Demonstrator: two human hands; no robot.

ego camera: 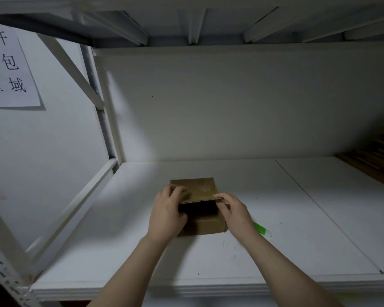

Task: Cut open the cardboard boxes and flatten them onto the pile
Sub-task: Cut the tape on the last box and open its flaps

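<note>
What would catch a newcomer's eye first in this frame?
First, the small cardboard box at the centre of the white shelf, its flap lifted over a dark interior. The left hand grips its left side and the right hand pinches the flap's right edge. Next come a green-and-white tool lying on the shelf just beyond the right wrist, and a paper sign with large black characters at upper left.
</note>
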